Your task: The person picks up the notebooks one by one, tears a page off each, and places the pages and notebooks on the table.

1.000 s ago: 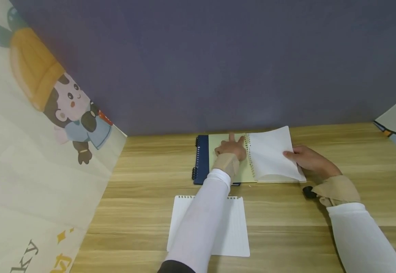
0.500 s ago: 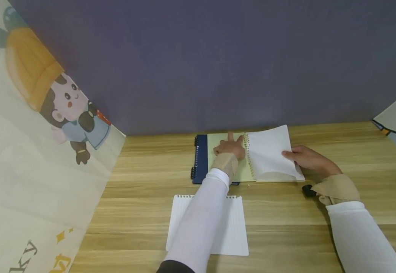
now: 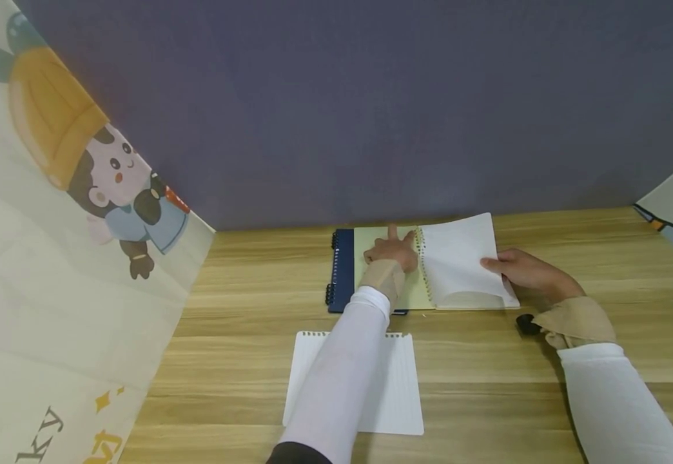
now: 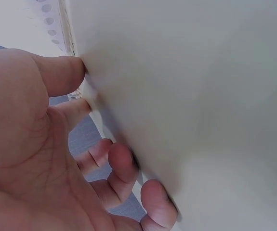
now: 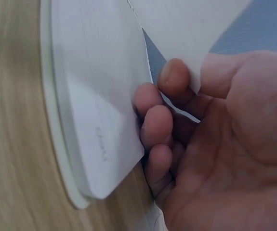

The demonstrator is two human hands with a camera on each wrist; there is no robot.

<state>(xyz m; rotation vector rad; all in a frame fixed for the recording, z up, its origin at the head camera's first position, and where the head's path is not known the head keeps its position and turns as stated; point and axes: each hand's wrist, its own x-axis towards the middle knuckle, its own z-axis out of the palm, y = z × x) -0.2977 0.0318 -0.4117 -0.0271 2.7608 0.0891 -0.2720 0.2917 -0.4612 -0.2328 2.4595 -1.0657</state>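
Observation:
A ring-bound notebook lies open against the back panel, its pale green cover (image 3: 420, 295) folded out to the left. My left hand (image 3: 392, 253) rests on that cover beside the ring binding (image 3: 424, 263); its fingertips press the surface in the left wrist view. A white page (image 3: 457, 258) lifts from the right half. My right hand (image 3: 523, 269) pinches the page's outer edge between thumb and index finger, while its other fingers curl beside the page stack (image 5: 97, 96) in the right wrist view. Under the green cover sits a navy notebook (image 3: 345, 248) with black rings.
A loose lined sheet (image 3: 393, 403) with torn holes lies nearer me, partly behind my left sleeve (image 3: 342, 370). A tiny paper scrap (image 3: 424, 315) is on the wooden table (image 3: 476, 393). A dark panel (image 3: 371, 109) stands at the back, a printed wall (image 3: 40, 270) at left.
The view has shifted very slightly. Both hands keep their places on the notebook, and the page stays lifted as before.

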